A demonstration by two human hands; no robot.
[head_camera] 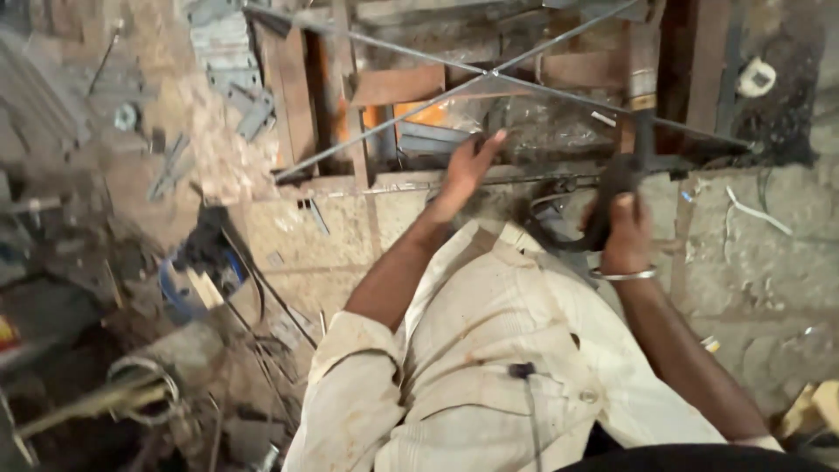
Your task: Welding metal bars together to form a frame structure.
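Observation:
My right hand [625, 232], a metal bangle on its wrist, is closed around the dark handle of a tool [617, 179]. The tool's shaft rises toward a metal frame of thin crossed rods [485, 72]. A dark cable [559, 238] loops away from the handle to the left. My left hand [468, 166] lies flat, fingers stretched out, on the frame's near edge by a long thin rod [393, 186]. It grips nothing that I can see. My cream shirt [489, 350] fills the lower middle of the view.
Flat steel strips and brackets [232, 70] lie scattered at the upper left. A blue drum-like object [188, 280] and wires sit at the left, with a metal ring [144, 389] below. The stone-block floor [752, 262] spreads to the right, and a small white object [756, 77] lies at the upper right.

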